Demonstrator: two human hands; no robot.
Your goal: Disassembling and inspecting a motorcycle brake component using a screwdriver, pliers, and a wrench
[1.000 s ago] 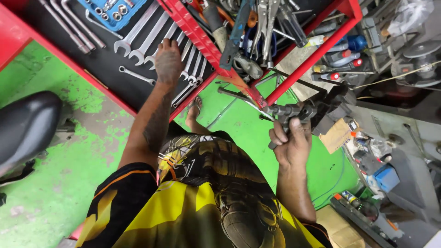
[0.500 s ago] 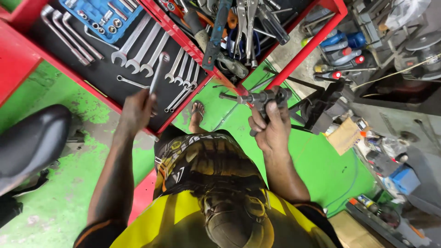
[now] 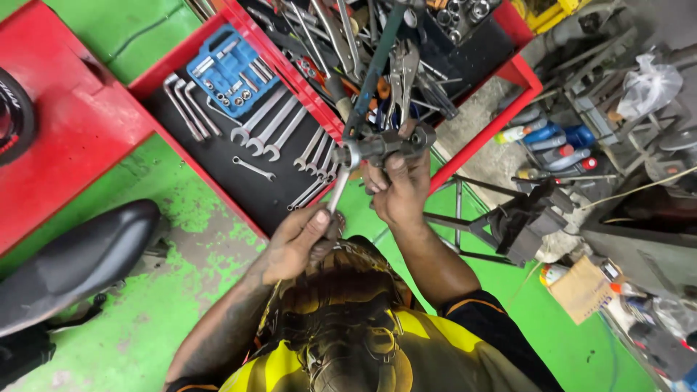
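My right hand [image 3: 398,190] grips a dark metal part [image 3: 388,146] and holds it up over the edge of the red tool tray [image 3: 483,131]. My left hand [image 3: 299,243] is closed on the handle of a silver spanner [image 3: 337,193]. The spanner's head sits on the left end of the metal part. Both hands are in front of my chest, above my yellow and black shirt [image 3: 341,341].
A row of spanners [image 3: 272,129] and a blue socket case [image 3: 226,70] lie in the left tray; pliers and mixed tools [image 3: 377,51] fill the right one. A black motorcycle seat [image 3: 72,261] is at the left. Bottles and parts clutter the floor at right.
My left hand took a spanner from the tray, then brought it back to the metal part in my right hand. The view has shifted so the trays sit higher.
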